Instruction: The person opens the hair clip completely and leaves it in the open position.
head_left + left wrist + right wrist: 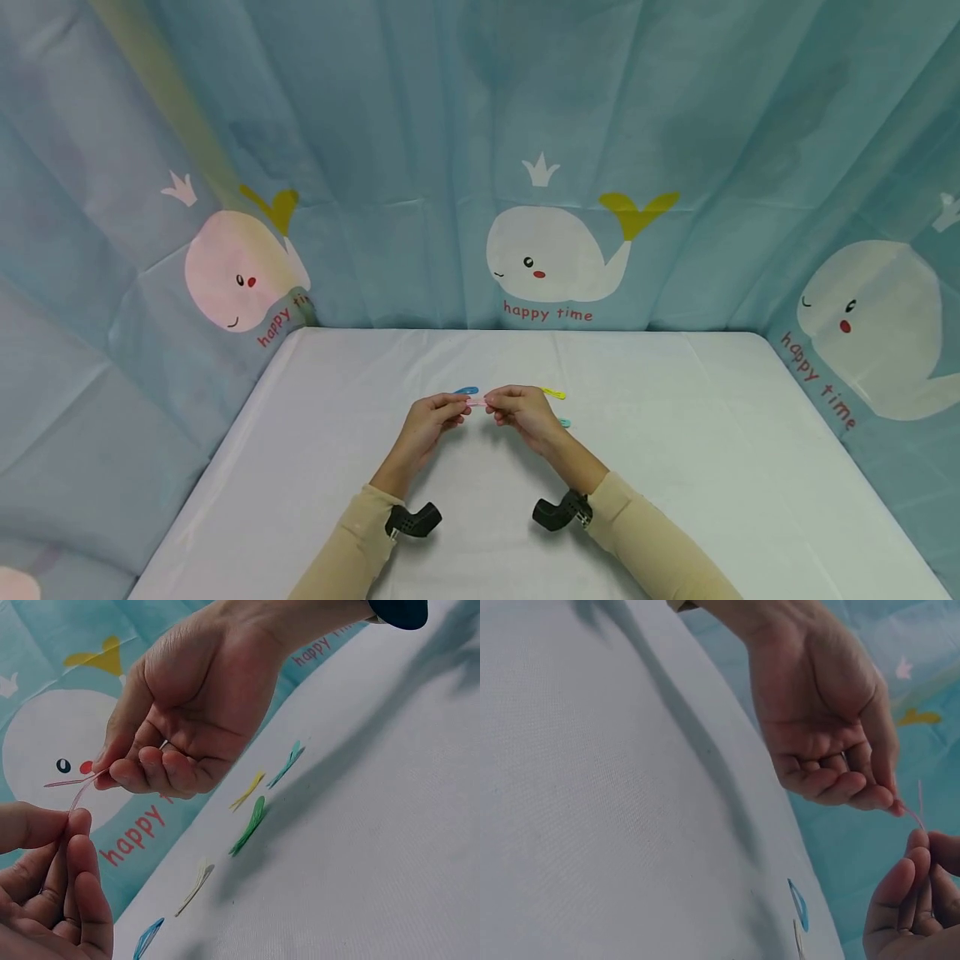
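Note:
A thin pink hair clip (477, 402) is stretched between both hands, above the table. The left hand (427, 425) pinches one end of it between thumb and fingertips. At the other end, the right hand (528, 417) pinches with thumb and forefinger. In the left wrist view the pink clip (79, 792) looks spread, one thin prong pointing away from the rest. Its two ends are partly hidden by the fingers. Below the hands, a blue clip (148, 937), a cream clip (195, 889), a green clip (249, 825), a yellow clip (247, 790) and a teal clip (286, 763) lie apart.
A white cloth covers the table (675, 467). Blue curtains (420, 167) printed with whales surround its back and sides. Each wrist wears a black camera mount, one on the left wrist (414, 520) and one on the right (561, 510).

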{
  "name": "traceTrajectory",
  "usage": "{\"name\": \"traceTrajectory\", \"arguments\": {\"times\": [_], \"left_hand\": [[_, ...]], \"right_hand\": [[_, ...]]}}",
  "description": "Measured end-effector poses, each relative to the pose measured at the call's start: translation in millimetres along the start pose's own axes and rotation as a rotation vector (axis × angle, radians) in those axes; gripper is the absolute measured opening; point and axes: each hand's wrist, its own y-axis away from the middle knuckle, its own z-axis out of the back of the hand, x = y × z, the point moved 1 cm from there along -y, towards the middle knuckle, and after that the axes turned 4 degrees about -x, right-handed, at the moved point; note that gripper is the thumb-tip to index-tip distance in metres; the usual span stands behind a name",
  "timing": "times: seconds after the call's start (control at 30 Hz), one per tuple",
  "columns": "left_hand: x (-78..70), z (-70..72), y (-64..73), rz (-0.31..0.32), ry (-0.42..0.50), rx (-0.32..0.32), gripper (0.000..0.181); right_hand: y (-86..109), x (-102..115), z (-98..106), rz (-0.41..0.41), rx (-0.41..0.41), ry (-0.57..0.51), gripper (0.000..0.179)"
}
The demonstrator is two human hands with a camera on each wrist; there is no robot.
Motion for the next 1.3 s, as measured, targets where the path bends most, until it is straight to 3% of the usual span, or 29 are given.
{"name": "traceTrajectory", "arguments": {"times": [0.37, 0.63, 0.93, 1.07, 1.3], "left_hand": [[1.2, 3.6, -7.8, -0.026, -0.025, -0.018, 0.02], [-0.9, 5.8, -10.8, -0.04, -0.127, -0.089, 0.019], [0.9, 12.3, -13.8, -0.061, -0.191, -0.115, 0.018], [2.6, 14.4, -15.1, -0.064, -0.238, -0.139, 0.017], [8.0, 19.4, -18.5, -0.089, -0.42, -0.174, 0.014]], "right_hand": [[-8.7, -1, 0, 0.029, 0.021, 0.063, 0.028], [-14.6, 0, -3, 0.045, -0.034, 0.12, 0.019], [-19.4, 0, -10, 0.047, -0.047, 0.176, 0.017], [-22.1, -2, -15, 0.042, -0.062, 0.221, 0.016], [-25.4, -7, -25, 0.048, -0.1, 0.329, 0.013]]}}
